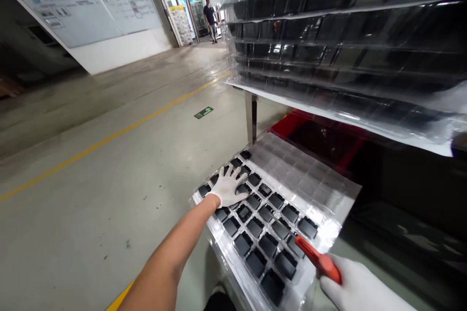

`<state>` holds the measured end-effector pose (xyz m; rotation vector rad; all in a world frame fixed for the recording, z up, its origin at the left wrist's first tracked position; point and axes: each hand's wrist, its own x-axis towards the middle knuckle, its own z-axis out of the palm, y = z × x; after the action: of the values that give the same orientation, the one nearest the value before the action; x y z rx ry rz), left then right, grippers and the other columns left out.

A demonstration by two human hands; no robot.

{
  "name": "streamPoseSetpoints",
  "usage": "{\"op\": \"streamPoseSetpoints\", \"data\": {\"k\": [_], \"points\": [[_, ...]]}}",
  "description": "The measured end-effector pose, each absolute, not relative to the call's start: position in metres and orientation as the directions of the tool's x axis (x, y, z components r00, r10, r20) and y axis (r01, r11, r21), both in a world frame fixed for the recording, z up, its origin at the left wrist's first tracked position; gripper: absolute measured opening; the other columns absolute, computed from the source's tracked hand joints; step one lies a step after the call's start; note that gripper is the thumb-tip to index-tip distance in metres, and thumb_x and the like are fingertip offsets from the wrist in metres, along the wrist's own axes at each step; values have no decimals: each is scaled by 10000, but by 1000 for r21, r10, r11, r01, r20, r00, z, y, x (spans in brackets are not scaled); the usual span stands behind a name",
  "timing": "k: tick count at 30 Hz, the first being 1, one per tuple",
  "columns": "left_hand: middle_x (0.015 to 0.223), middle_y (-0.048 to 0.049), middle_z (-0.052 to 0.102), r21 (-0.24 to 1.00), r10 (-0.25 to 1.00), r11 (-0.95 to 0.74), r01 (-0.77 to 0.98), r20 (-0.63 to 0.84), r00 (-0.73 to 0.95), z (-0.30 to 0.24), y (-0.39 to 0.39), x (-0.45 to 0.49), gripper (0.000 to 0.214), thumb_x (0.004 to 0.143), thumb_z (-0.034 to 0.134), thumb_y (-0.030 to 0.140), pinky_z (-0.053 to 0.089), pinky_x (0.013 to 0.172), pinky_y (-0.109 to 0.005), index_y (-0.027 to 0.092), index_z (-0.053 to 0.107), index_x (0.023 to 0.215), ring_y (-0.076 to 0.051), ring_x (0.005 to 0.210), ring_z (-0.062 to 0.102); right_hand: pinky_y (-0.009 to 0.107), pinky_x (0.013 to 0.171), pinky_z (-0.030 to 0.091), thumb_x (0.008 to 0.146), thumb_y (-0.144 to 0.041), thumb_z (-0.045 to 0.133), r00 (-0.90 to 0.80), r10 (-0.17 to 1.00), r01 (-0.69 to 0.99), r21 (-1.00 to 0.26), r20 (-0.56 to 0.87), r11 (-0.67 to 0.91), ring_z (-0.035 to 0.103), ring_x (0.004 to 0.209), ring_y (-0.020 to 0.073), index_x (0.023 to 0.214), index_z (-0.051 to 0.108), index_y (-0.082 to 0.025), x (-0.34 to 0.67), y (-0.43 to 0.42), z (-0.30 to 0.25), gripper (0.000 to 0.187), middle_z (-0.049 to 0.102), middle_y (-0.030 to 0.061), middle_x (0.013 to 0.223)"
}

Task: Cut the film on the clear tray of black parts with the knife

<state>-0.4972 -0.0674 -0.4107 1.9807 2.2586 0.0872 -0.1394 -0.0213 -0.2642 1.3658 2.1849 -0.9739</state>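
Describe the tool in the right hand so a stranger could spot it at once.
Start at the tall stack of clear trays on the upper right, then drop to the single clear tray of black square parts below it. At that tray's near right edge, the gloved right hand grips an orange-handled tool, the only bright orange thing among black parts.

- A clear plastic blister tray (292,189) is lying flat and low, its near pockets holding small black square parts (255,226), its far pockets looking empty.
- A red-handled tool (318,258) is angling over the tray's near right corner, its tip pointing at the parts.
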Motion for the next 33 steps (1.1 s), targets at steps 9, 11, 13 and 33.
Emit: {"op": "streamPoseSetpoints", "data": {"k": [9, 11, 13, 33], "points": [[1627, -117, 271, 143, 988, 137, 980, -85, -126, -401, -67, -492, 832, 838, 484, 715, 31, 1158, -708, 322, 303, 1548, -467, 1486, 141, 269, 652, 375, 903, -133, 484, -458, 585, 889, -344, -669, 303, 632, 757, 199, 848, 608, -160, -147, -16, -260, 138, 677, 58, 823], [1623, -126, 275, 144, 988, 134, 980, -91, -122, -398, -67, -490, 815, 848, 488, 696, 24, 1158, -704, 309, 315, 1544, -461, 1487, 137, 266, 634, 369, 903, -129, 491, -444, 587, 896, -324, -678, 304, 622, 724, 189, 842, 611, -159, -148, -17, -256, 138, 670, 48, 792], [1621, -133, 275, 145, 988, 132, 981, -95, -119, -396, -66, -489, 810, 853, 503, 676, 17, 1156, -703, 293, 318, 1542, -453, 1488, 134, 259, 612, 362, 904, -131, 502, -430, 589, 903, -320, -684, 287, 611, 687, 173, 829, 615, -158, -149, -18, -254, 138, 666, 37, 767], [1620, -138, 267, 150, 988, 131, 980, -101, -116, -390, -65, -486, 800, 854, 525, 642, -9, 1166, -680, 275, 319, 1535, -435, 1494, 110, 265, 638, 359, 862, -149, 496, -474, 596, 881, -354, -649, 314, 630, 750, 194, 784, 571, -157, -143, -20, -267, 109, 670, 55, 788]]}}
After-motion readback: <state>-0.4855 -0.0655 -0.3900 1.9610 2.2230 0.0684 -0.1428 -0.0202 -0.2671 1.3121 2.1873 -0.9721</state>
